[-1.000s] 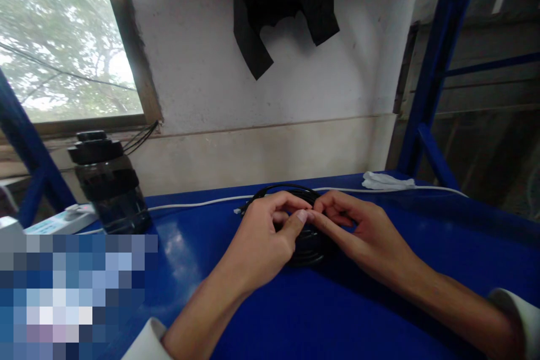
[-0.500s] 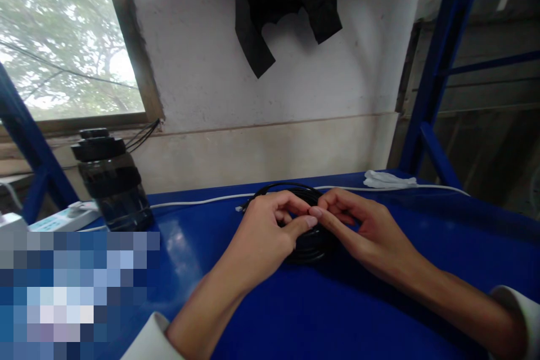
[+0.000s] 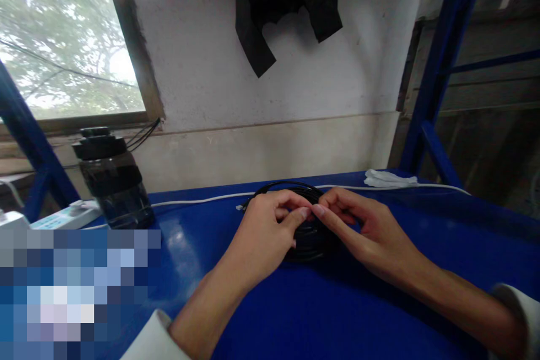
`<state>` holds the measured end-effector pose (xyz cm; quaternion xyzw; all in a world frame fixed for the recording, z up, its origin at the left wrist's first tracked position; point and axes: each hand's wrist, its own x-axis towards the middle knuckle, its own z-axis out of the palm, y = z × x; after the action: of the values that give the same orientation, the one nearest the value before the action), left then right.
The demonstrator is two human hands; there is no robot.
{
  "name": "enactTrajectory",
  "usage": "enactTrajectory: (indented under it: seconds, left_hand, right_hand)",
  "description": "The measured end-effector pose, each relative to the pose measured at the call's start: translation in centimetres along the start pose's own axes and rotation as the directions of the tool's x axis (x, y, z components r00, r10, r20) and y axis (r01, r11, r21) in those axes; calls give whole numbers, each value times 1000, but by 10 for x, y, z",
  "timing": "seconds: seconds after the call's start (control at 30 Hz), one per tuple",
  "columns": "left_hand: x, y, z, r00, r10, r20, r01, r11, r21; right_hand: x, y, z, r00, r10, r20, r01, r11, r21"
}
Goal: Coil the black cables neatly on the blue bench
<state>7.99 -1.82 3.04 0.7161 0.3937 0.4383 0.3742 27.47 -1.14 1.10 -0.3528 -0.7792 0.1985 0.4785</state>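
Observation:
A coil of black cable (image 3: 310,248) lies on the blue table, partly covered by both hands. At its left side a cable end with a small clear plug (image 3: 240,207) sticks out. Over the coil's left part is my left hand (image 3: 270,230), thumb and forefinger pinched together. My right hand (image 3: 365,225) pinches in the same way from the right, its fingertips meeting those of the left above the coil. Whatever is between the fingertips is too small or hidden to make out.
A dark water bottle (image 3: 116,185) stands at the left beside a white power strip (image 3: 67,217). A white cord (image 3: 198,201) runs along the table's back, by a crumpled white cloth or glove (image 3: 388,179). Blue frame posts (image 3: 434,79) rise at both sides. The lower left is pixelated.
The left thumb has shifted slightly back and up, from overlapping the right thumb to tip beside tip. Both hands otherwise stay over the coil, which lies as before.

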Motion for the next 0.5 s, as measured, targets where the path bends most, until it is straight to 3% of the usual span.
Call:
enactTrajectory:
  seconds: [0.5]
  left_hand:
    - [0, 3, 2, 999, -11, -37, 11, 1000, -15]
  right_hand:
    - [0, -1, 2, 997, -76, 6, 77, 990, -117]
